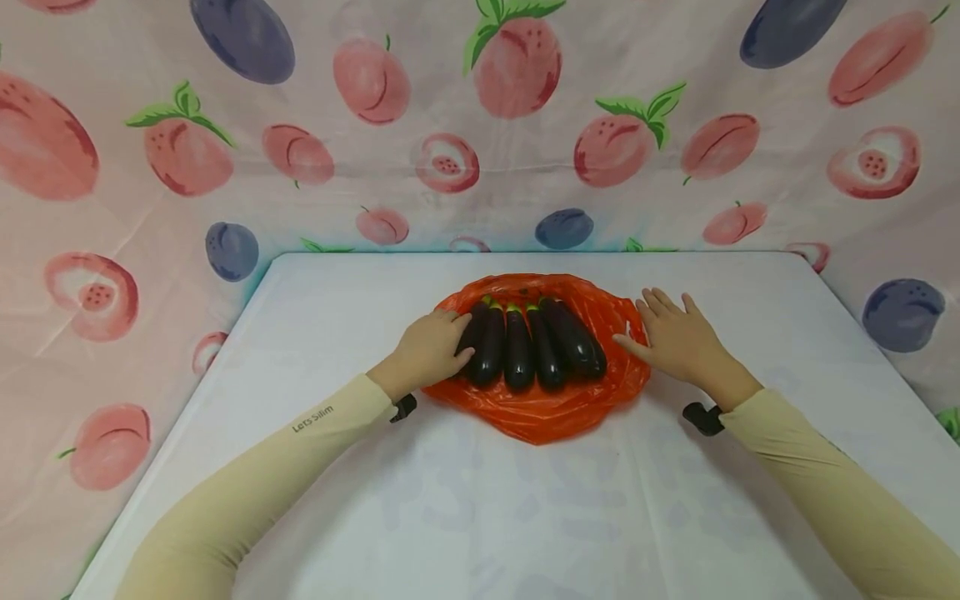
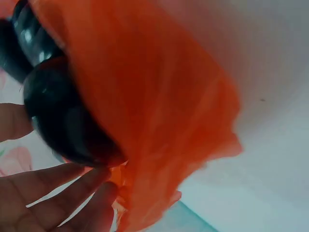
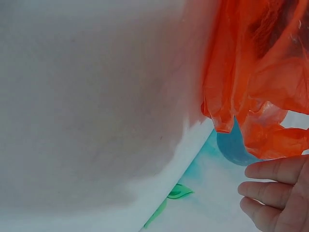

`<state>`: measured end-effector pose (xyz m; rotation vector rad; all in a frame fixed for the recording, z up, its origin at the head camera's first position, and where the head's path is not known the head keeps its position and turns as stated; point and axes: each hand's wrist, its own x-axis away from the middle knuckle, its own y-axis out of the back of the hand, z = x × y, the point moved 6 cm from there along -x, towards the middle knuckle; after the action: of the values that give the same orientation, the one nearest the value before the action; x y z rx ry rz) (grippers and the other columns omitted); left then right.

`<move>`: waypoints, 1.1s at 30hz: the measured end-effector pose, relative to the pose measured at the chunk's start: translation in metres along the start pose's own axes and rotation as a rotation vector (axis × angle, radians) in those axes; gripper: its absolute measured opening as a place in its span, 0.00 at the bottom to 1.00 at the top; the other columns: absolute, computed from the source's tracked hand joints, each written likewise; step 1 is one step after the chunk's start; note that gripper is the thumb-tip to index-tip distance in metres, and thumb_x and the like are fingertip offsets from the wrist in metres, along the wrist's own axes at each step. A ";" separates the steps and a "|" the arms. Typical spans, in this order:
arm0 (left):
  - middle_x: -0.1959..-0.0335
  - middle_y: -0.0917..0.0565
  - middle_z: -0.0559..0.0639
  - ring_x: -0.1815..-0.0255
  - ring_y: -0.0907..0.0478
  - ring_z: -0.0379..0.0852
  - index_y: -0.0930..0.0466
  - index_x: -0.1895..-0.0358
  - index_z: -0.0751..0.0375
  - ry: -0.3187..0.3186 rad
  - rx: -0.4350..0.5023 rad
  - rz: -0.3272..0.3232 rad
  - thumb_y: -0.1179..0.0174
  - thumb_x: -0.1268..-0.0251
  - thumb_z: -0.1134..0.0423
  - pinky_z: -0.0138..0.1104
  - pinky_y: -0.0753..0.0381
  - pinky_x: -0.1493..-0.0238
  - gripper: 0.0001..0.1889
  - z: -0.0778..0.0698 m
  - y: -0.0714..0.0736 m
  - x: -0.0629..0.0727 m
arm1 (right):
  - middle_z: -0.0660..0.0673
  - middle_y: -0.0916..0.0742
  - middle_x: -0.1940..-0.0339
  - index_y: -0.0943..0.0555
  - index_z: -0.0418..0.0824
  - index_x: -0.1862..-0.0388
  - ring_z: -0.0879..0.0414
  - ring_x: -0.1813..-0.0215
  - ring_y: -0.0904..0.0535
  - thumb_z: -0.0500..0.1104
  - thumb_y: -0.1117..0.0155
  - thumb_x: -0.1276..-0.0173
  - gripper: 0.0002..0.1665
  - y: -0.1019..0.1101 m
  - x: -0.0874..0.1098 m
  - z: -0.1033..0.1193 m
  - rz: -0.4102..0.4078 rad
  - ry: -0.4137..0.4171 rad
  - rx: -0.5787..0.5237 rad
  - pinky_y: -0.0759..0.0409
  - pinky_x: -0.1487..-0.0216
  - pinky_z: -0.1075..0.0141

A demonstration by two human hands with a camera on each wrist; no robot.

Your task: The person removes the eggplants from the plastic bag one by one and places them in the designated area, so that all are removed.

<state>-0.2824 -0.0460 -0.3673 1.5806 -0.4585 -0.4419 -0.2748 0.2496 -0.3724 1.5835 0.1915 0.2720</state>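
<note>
Several dark purple eggplants (image 1: 519, 350) with green stems lie side by side on a spread orange-red plastic bag (image 1: 536, 425). At the left end of the row, my left hand (image 1: 427, 352) holds the outermost eggplant (image 2: 63, 116). The left wrist view has its thumb on one side of that eggplant and the fingers on the other. Over the bag's right edge my right hand (image 1: 678, 337) hovers with its fingers spread and nothing held. In the right wrist view, its fingers (image 3: 273, 170) are right by the bag's crumpled edge.
A white-covered table (image 1: 555, 517) carries the bag. Behind it hangs a pink cloth (image 1: 517, 200) printed with peaches and plums, which continues along both sides. Dark wrist cameras (image 1: 703, 419) are strapped under both wrists.
</note>
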 end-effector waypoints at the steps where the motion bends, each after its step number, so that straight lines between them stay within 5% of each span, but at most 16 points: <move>1: 0.46 0.20 0.61 0.43 0.24 0.55 0.31 0.37 0.69 0.016 0.043 0.013 0.42 0.36 0.52 0.44 0.23 0.41 0.30 0.002 0.000 -0.001 | 0.26 0.36 0.30 0.38 0.26 0.33 0.32 0.28 0.45 0.62 0.50 0.32 0.45 0.000 0.000 0.000 0.000 0.001 0.002 0.54 0.30 0.33; 7: 0.43 0.21 0.59 0.42 0.25 0.54 0.29 0.38 0.67 0.111 0.313 0.090 0.42 0.36 0.55 0.46 0.27 0.37 0.27 0.016 0.002 -0.009 | 0.26 0.36 0.30 0.38 0.26 0.32 0.32 0.27 0.46 0.62 0.50 0.32 0.45 0.000 0.000 0.000 0.008 -0.003 -0.005 0.54 0.30 0.33; 12: 0.42 0.21 0.60 0.42 0.25 0.55 0.29 0.37 0.67 0.165 0.433 0.150 0.43 0.35 0.57 0.46 0.27 0.36 0.26 0.025 0.002 -0.014 | 0.26 0.37 0.30 0.38 0.26 0.32 0.32 0.27 0.46 0.62 0.50 0.32 0.45 0.000 0.000 -0.001 0.015 -0.006 -0.006 0.55 0.30 0.33; 33: 0.39 0.25 0.62 0.43 0.23 0.55 0.33 0.35 0.67 0.199 0.598 0.193 0.39 0.38 0.59 0.43 0.25 0.38 0.29 0.036 -0.013 -0.016 | 0.26 0.37 0.30 0.39 0.26 0.32 0.32 0.27 0.47 0.62 0.50 0.32 0.46 -0.005 -0.002 -0.003 0.024 -0.006 0.004 0.55 0.30 0.33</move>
<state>-0.3146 -0.0673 -0.3821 2.1048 -0.6182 0.0134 -0.2775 0.2515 -0.3776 1.5914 0.1685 0.2856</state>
